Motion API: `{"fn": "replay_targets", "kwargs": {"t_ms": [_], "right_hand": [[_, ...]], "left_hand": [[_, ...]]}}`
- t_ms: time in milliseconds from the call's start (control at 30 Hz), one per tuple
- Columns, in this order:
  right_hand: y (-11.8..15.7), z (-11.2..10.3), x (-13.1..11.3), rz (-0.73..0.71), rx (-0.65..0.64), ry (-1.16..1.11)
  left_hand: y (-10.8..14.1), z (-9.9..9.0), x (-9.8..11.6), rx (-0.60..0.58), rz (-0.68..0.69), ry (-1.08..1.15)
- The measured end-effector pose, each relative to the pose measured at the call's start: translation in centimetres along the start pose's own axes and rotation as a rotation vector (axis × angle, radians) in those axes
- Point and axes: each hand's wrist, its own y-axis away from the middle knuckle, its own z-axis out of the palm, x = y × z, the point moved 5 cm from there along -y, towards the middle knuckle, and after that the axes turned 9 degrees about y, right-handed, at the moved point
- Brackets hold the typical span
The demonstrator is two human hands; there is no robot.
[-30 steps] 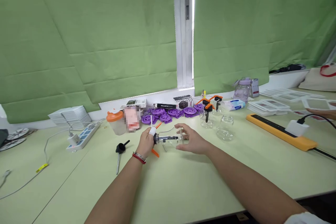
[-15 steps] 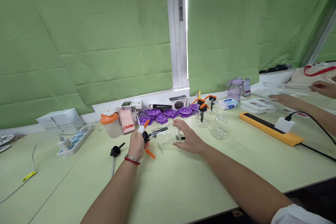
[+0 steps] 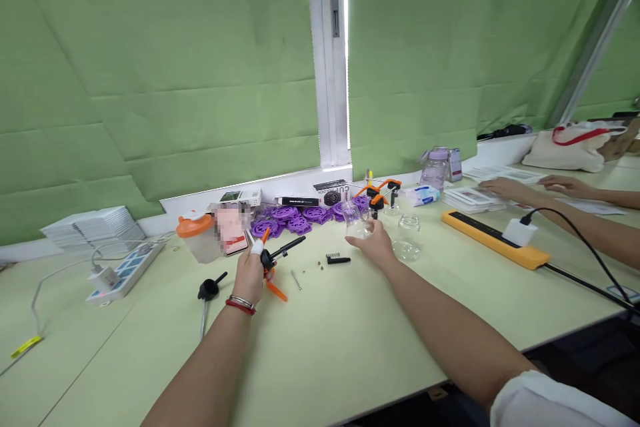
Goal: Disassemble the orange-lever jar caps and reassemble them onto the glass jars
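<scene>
My left hand (image 3: 249, 275), with a white wrap on one finger, grips a black pump-like top (image 3: 281, 251) with orange arms and a shaft that points right. Right of it, my right hand (image 3: 375, 244) is closed around a waisted clear glass jar (image 3: 354, 219), tilted just above or on the table; its contact is unclear. Between the hands lie a small black part with a spring (image 3: 339, 259), a metal screw (image 3: 297, 280) and several tiny brown bits (image 3: 321, 265). Another clear glass jar (image 3: 407, 240) stands upright beside my right hand.
Purple wheel-like parts (image 3: 285, 215) are heaped at the back, near an orange-lidded cup (image 3: 197, 233) and a phone (image 3: 231, 230). Assembled orange-armed jars (image 3: 386, 195) stand behind. A black cup-like part (image 3: 209, 289) lies left. A yellow power strip (image 3: 490, 238) and a co-worker's hands (image 3: 510, 188) are right.
The glass jar has come away from the black top and moved right with my right hand. The small black part and spring are now in plain sight. The view has shifted slightly right.
</scene>
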Motion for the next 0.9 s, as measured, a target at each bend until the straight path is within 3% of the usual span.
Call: {"fn": "replay_targets", "kwargs": {"t_ms": [200, 467, 700, 800, 900], "right_hand": [[0.3, 0.9, 1.0, 0.015, -0.060, 0.066], [0.1, 1.2, 0.9, -0.047, 0.051, 0.475], [0.3, 0.5, 0.5, -0.038, 0.163, 0.358], [2.2, -0.1, -1.8, -0.230, 0.250, 0.273], [5.9, 0.3, -5.8, -0.706, 0.222, 0.237]], "left_hand": [[0.2, 0.1, 0.1, -0.011, -0.022, -0.010], [0.2, 0.2, -0.2, -0.040, -0.042, -0.019], [0.4, 0.4, 0.1, -0.063, -0.048, -0.063], [0.6, 0.6, 0.4, -0.068, -0.041, -0.077], [1.2, 1.3, 0.5, -0.090, -0.075, -0.089]]}}
